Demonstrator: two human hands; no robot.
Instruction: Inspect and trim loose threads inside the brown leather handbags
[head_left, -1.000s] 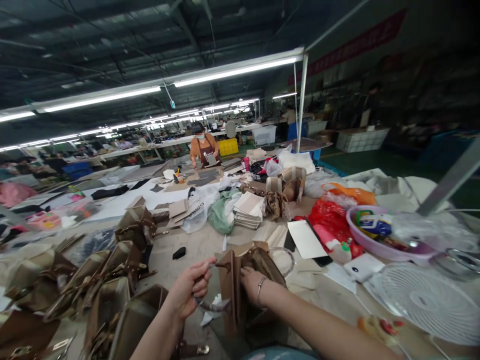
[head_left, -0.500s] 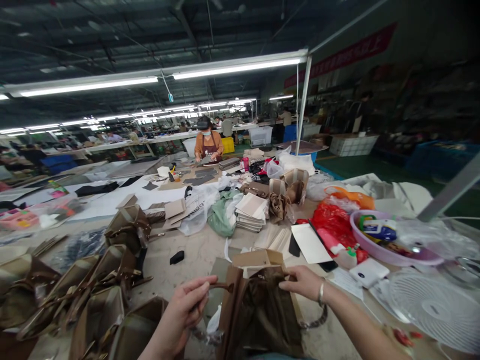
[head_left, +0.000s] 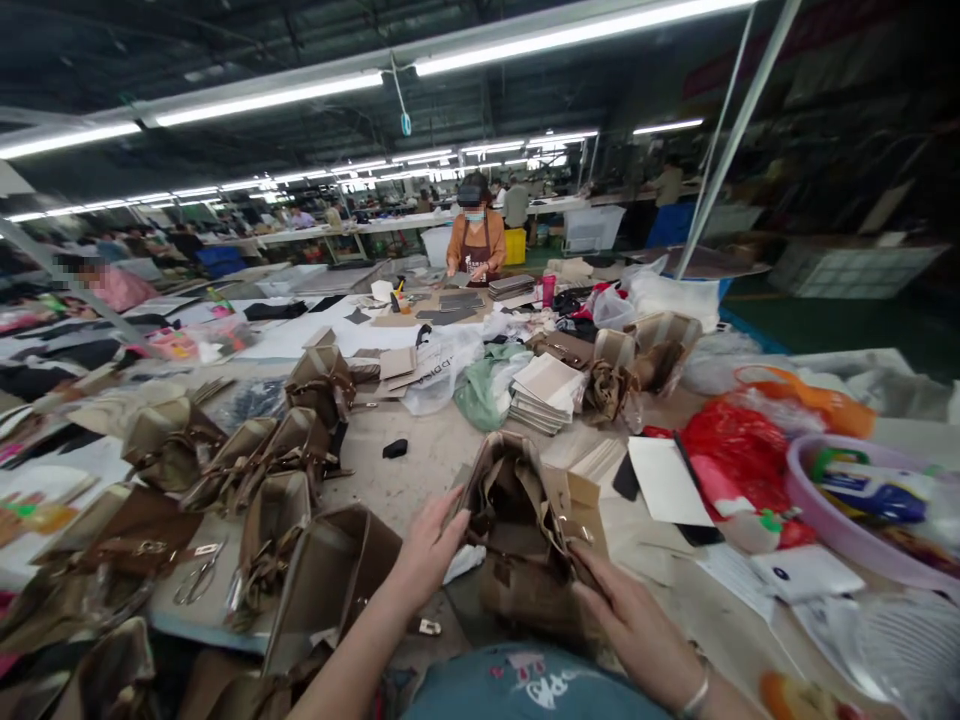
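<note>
A brown handbag (head_left: 525,590) stands in front of me, its mouth open toward the far side and its lining showing. My left hand (head_left: 431,545) holds its left side, fingers along the upper edge. The right side is gripped by my right hand (head_left: 630,615), thumb and fingers at the rim. Behind the bag, on its right, is a light brown board piece (head_left: 581,500). A metal clasp (head_left: 430,627) shows below my left wrist. More brown bags (head_left: 330,570) stand to the left of my left arm.
Scissors (head_left: 199,575) lie among the bags at left. A small black piece (head_left: 395,449) is on the table. Beyond are stacked panels (head_left: 544,390) and a green plastic bag (head_left: 484,385). At right stands a purple basin (head_left: 806,500). A co-worker (head_left: 476,245) works across the table.
The handbag has turned and tipped, so its open mouth now shows. My left hand has gone from a strap to the bag's left side; my right hand is lower. The view has swung left.
</note>
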